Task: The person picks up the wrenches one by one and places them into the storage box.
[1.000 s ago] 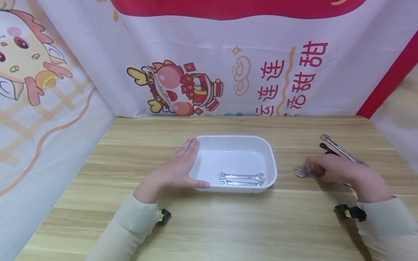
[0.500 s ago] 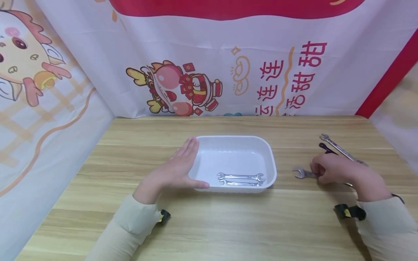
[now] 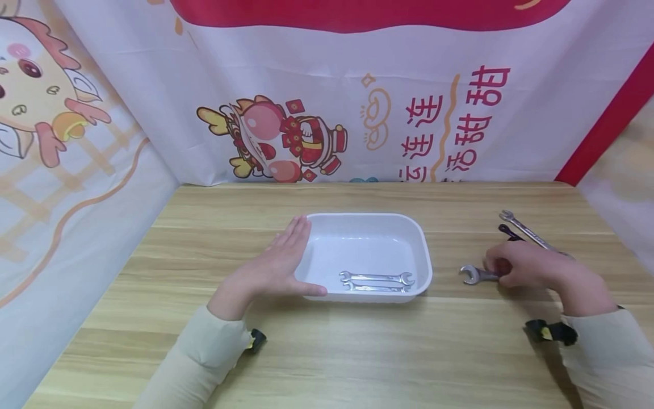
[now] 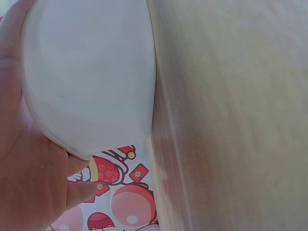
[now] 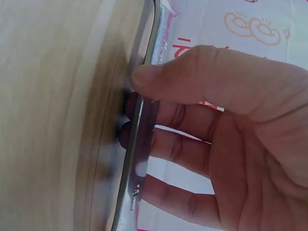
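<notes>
My left hand [image 3: 283,255] rests against the left end of a white plastic tray [image 3: 365,226], its fingers straight along the rim and its thumb on the near rim. Two silver open-end wrenches [image 3: 380,278] lie in the tray along its near side. To the right of the tray, my right hand [image 3: 531,267] pinches a silver wrench [image 3: 471,275] by the shank, low over the table. The right wrist view shows thumb and fingertips on either side of this wrench's shank [image 5: 137,139]. Its far end is hidden by the hand in the head view.
Behind my right hand lie another silver wrench [image 3: 533,234] and a dark-handled tool [image 3: 511,232], partly hidden by the hand. The wooden table [image 3: 357,352] ends at a printed curtain [image 3: 327,68] at the back, with more cloth at both sides.
My right hand has shifted slightly right, and the wrench's visible jaw end has turned a little in its fingers. The left hand and tray stay as they were.
</notes>
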{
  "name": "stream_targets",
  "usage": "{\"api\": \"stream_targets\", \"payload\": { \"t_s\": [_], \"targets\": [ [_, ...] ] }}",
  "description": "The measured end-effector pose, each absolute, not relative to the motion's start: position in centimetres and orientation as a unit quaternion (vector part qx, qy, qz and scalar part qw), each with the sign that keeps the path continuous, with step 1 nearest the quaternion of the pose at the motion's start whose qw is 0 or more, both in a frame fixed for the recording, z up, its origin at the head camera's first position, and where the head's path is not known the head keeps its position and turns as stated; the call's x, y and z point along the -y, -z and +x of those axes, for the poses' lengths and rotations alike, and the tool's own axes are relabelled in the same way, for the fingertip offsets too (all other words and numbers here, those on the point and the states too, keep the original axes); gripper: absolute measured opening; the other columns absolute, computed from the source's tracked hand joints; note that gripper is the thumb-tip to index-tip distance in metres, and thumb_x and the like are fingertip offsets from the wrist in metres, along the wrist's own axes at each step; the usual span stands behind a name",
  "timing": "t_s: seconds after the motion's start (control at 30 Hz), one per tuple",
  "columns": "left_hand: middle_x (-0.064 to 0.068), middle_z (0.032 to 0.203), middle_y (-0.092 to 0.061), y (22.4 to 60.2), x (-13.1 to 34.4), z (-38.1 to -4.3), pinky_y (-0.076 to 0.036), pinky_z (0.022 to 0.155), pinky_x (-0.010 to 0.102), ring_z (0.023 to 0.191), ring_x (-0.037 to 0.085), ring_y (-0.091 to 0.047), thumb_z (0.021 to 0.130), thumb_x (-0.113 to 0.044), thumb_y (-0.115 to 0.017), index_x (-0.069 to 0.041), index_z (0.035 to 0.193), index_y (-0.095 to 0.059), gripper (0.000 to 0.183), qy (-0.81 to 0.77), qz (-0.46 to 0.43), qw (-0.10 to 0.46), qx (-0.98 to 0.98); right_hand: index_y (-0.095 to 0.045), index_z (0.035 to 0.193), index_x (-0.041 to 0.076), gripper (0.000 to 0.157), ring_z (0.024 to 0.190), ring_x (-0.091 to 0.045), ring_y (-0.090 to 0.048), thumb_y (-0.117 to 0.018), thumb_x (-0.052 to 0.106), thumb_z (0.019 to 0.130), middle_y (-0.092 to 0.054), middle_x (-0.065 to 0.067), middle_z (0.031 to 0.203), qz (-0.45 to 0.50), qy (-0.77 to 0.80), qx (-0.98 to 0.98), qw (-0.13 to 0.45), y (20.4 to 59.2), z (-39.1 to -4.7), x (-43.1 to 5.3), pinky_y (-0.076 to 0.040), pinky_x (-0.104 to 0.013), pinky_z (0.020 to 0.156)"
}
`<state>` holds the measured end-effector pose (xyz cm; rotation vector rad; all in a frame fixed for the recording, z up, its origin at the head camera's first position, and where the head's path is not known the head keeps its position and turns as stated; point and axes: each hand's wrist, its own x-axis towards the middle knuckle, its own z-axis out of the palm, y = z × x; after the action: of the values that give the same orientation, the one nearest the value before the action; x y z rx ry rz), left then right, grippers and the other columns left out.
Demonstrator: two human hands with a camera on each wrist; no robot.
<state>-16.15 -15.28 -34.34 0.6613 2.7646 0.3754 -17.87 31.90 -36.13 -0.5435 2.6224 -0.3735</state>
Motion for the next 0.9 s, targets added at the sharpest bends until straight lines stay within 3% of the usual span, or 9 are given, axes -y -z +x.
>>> {"api": "stream_targets", "payload": {
  "t_s": [0.27, 0.9],
  "targets": [
    [0.005, 0.168, 0.012, 34.44, 15.35, -16.11, -0.009, 0.125, 0.049, 0.156, 0.022, 0.012, 0.071, -0.080, -0.066, -0.010, 0.159, 0.007, 0.134, -0.130, 0.226, 0.138, -0.956, -0.065, 0.087, 0.025, 0.018, 0.078, -0.008, -0.048, -0.075, 0.011, 0.086, -0.055, 0.011, 0.080, -0.235, 0.147, -0.940, 0.196, 36.27, -17.97, -32.50, -0.038, -0.022, 0.068],
    [0.007, 0.168, 0.011, 34.39, 15.35, -16.07, -0.009, 0.125, 0.049, 0.156, 0.023, 0.011, 0.071, -0.080, -0.066, -0.009, 0.160, 0.006, 0.134, -0.131, 0.229, 0.132, -0.956, -0.064, 0.091, 0.020, 0.016, 0.074, -0.006, -0.048, -0.065, 0.004, 0.091, -0.055, 0.007, 0.080, -0.226, 0.202, -0.932, 0.196, 35.91, -17.90, -32.69, -0.042, -0.021, 0.066]
  ]
}}
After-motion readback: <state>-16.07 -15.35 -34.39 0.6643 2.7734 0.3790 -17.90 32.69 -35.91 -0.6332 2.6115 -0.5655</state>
